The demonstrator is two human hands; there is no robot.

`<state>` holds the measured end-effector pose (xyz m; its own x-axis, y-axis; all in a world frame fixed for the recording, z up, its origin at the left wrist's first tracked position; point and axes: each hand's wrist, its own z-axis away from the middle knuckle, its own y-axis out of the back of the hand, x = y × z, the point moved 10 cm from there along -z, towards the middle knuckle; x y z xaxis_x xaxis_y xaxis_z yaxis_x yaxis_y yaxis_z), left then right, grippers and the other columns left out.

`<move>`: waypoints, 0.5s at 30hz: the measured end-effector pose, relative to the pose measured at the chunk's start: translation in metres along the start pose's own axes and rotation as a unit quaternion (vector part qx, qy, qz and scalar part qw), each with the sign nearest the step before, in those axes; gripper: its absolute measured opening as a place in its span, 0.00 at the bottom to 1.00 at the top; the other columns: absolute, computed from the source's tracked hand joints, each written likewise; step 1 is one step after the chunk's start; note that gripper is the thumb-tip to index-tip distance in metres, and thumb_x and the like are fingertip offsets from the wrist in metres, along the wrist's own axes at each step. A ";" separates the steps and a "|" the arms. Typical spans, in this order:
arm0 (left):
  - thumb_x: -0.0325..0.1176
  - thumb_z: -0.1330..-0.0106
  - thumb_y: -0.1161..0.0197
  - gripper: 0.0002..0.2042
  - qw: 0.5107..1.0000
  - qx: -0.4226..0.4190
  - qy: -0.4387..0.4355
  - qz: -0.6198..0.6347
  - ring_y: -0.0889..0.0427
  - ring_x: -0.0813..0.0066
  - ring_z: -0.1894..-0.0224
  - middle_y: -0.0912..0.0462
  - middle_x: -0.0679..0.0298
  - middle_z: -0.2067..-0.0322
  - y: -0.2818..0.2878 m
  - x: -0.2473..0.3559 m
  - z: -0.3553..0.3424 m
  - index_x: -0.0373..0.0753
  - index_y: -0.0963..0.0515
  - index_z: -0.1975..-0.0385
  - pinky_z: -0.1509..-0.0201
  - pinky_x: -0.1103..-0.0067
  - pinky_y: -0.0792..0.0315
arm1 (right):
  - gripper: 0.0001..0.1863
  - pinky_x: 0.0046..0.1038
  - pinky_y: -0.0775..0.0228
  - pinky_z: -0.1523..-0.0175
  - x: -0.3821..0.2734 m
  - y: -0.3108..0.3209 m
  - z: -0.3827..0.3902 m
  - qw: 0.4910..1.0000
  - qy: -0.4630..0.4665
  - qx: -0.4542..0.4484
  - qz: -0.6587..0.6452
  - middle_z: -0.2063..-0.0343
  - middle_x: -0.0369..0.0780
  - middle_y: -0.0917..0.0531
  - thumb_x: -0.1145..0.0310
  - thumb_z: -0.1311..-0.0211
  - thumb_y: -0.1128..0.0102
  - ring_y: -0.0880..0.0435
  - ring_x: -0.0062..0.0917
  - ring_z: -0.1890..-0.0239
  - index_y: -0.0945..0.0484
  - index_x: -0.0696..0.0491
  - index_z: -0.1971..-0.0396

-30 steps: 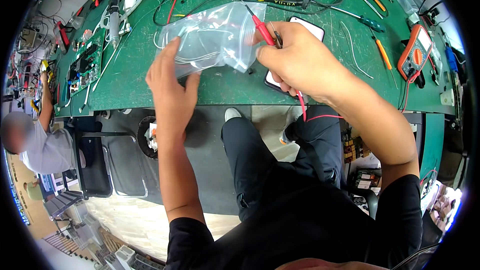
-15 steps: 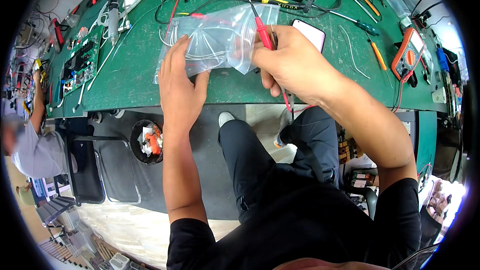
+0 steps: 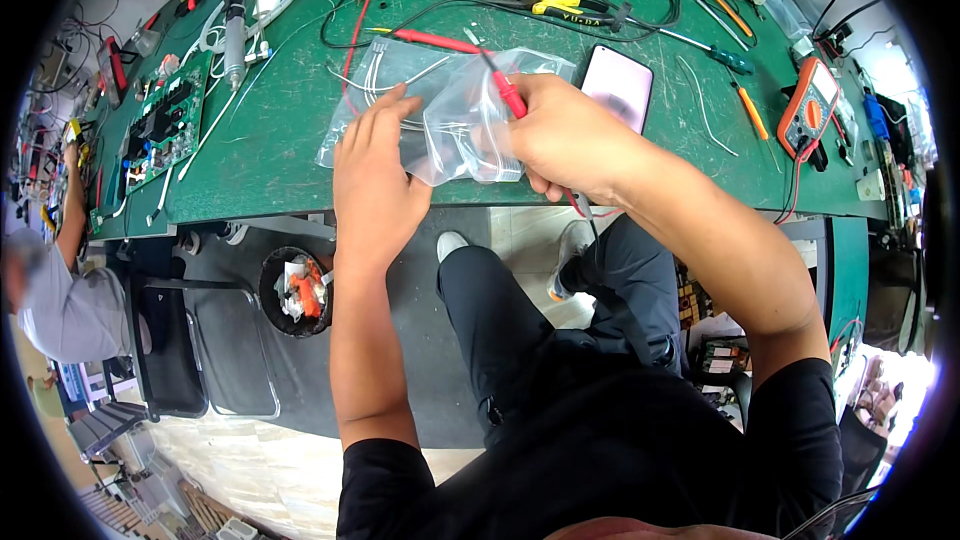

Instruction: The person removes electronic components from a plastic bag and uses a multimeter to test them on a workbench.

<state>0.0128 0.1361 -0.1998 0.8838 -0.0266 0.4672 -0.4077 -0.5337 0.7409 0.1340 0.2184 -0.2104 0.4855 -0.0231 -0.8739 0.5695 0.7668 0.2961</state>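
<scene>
A clear plastic zip bag (image 3: 460,145) lies crumpled near the front edge of the green table, with thin white wires (image 3: 376,75) in or under its left part. My left hand (image 3: 375,175) rests on the bag's left side, fingers stretched over it and thumb apart. My right hand (image 3: 575,135) is closed around a red test probe (image 3: 508,95), whose tip points up and away to the left. The fingers of that hand also meet the bag's right end; their exact grip on it is hidden. From below the hand the probe's cable hangs past the table edge.
A phone (image 3: 617,88) lies right of the bag. Behind are yellow-handled pliers (image 3: 565,6), another red probe (image 3: 430,39) and tangled leads. A circuit board (image 3: 160,130) sits left, an orange multimeter (image 3: 808,110) right. A waste bin (image 3: 297,290) stands below; a co-worker (image 3: 75,300) is far left.
The bag has come nearer to me and its right part has folded and crumpled. My right hand has shifted slightly nearer with the probe, uncovering more of the phone. My left hand stays on the bag.
</scene>
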 end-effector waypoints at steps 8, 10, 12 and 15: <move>0.27 0.49 0.36 0.25 0.999 -0.017 -0.003 -0.049 0.29 0.56 0.42 0.25 0.58 0.44 -0.005 0.000 -0.001 0.38 0.28 0.47 0.39 0.66 0.38 | 0.19 0.23 0.35 0.84 -0.005 -0.013 -0.018 0.996 -0.001 -0.023 0.084 0.82 0.36 0.25 0.62 0.45 0.42 0.28 0.19 0.87 0.25 0.62 0.59; 0.24 0.49 0.37 0.27 0.998 -0.019 -0.002 -0.058 0.28 0.55 0.43 0.24 0.55 0.45 -0.004 0.002 -0.002 0.36 0.29 0.45 0.38 0.66 0.38 | 0.18 0.24 0.34 0.83 -0.008 -0.009 -0.015 0.996 0.009 -0.013 0.082 0.81 0.37 0.25 0.62 0.44 0.43 0.27 0.20 0.86 0.24 0.62 0.60; 0.26 0.49 0.36 0.26 0.998 -0.028 0.029 -0.040 0.29 0.56 0.42 0.25 0.57 0.45 -0.004 -0.002 -0.002 0.37 0.29 0.46 0.39 0.66 0.39 | 0.16 0.24 0.32 0.79 -0.015 -0.002 -0.002 0.998 0.032 0.005 0.058 0.81 0.37 0.24 0.64 0.43 0.43 0.26 0.19 0.83 0.24 0.61 0.61; 0.27 0.47 0.37 0.26 0.999 -0.012 0.025 -0.030 0.29 0.55 0.42 0.24 0.56 0.46 -0.006 -0.003 -0.006 0.37 0.30 0.45 0.39 0.65 0.39 | 0.16 0.34 0.28 0.70 -0.026 0.038 0.023 0.964 0.191 0.148 0.110 0.82 0.45 0.22 0.64 0.44 0.45 0.20 0.32 0.78 0.21 0.63 0.65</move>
<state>0.0112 0.1439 -0.2026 0.8944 0.0468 0.4448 -0.3609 -0.5118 0.7796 0.1588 0.2334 -0.1676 0.3686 0.4004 -0.8389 0.6725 0.5082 0.5380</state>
